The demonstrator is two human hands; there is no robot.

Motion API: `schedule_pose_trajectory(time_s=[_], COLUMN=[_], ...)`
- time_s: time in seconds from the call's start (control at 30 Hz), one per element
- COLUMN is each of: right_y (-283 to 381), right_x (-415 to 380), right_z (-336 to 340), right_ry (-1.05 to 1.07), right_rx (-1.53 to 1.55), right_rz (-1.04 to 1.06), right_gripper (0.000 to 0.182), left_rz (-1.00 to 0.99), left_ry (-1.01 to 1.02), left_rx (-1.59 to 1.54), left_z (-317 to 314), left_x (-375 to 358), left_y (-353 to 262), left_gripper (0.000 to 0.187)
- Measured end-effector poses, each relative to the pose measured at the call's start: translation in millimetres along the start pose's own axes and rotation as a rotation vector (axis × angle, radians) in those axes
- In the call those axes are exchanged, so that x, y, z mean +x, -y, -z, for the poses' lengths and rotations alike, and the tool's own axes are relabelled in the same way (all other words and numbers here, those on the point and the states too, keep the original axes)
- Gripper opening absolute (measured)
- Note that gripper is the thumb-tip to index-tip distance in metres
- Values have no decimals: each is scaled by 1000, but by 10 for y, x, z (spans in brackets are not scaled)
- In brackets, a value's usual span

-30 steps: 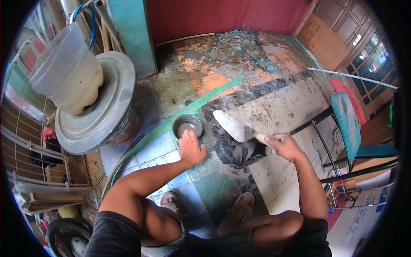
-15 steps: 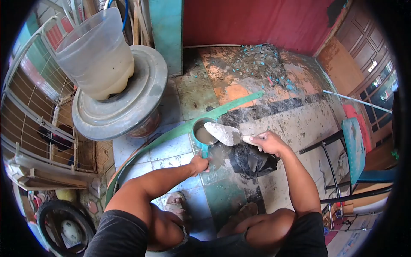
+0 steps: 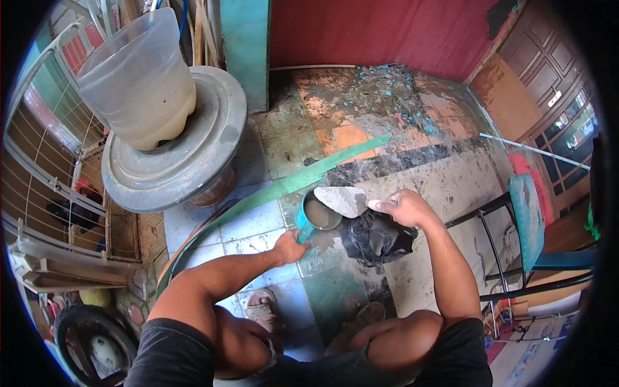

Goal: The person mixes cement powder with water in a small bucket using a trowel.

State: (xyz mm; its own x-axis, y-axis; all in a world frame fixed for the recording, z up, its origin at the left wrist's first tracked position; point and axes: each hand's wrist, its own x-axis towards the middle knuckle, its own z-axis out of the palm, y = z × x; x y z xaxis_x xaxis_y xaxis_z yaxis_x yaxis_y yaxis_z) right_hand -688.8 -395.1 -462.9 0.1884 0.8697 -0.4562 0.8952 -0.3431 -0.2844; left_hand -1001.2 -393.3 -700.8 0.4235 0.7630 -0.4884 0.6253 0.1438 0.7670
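While I crouch over the tiled floor (image 3: 258, 222), my left hand (image 3: 291, 246) closes its grip on the handle of the blue dipper (image 3: 316, 216), tilted and holding grey slurry. My right hand (image 3: 403, 208) grips the trowel (image 3: 345, 200) handle; its mortar-coated blade lies across the dipper's rim. Black plastic bag (image 3: 377, 238) sits just beside the dipper, below the trowel. Green strip (image 3: 290, 184) runs diagonally behind.

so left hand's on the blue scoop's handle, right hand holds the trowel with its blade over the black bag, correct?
Not quite. In the head view the trowel blade sits over the blue scoop, not over the black bag, which lies below the right hand. The rest holds: the left hand grips the scoop's handle and the right hand holds the trowel.
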Motion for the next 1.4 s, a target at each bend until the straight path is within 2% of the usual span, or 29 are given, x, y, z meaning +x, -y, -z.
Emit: schedule_pose_trajectory(time_s=[0.23,0.43,0.47,0.67,0.87,1.07,1.17,1.27,1.4], right_y=[392,567,549,454,358,167,88,31,-285], right_x=[-238,-329,-330,-332,-419,-512,-553,-601,-526], right_z=[23,-164,-229,-486,-512,-542,-535,-478,-480], right_ry=[-31,-121,-186,-384,-481,-576,-528,-502,-444], right_rx=[-296,-433,-454,-524,-582,-508,-438,-326,-10], right_rz=[-43,31,73,277,354,365,271,176,43], right_gripper=[52,40,33,22,19,30,33,35,35], left_rz=[-29,-38,-43,-23,39,15,10,17,-7], left_ry=[21,40,36,39,49,36,22,44,-8], left_rx=[-78,-133,-145,-236,-268,-290,-292,-307,-292], left_z=[-153,-174,-191,-231,-170,-138,-148,-137,-178], left_x=[-188,-265,-259,-224,-263,-230,-222,-192,-68], left_y=[-325,-534,-527,-532,-697,-727,-757,-747,-613], left_gripper=[46,37,36,36,33,30,29,37,30])
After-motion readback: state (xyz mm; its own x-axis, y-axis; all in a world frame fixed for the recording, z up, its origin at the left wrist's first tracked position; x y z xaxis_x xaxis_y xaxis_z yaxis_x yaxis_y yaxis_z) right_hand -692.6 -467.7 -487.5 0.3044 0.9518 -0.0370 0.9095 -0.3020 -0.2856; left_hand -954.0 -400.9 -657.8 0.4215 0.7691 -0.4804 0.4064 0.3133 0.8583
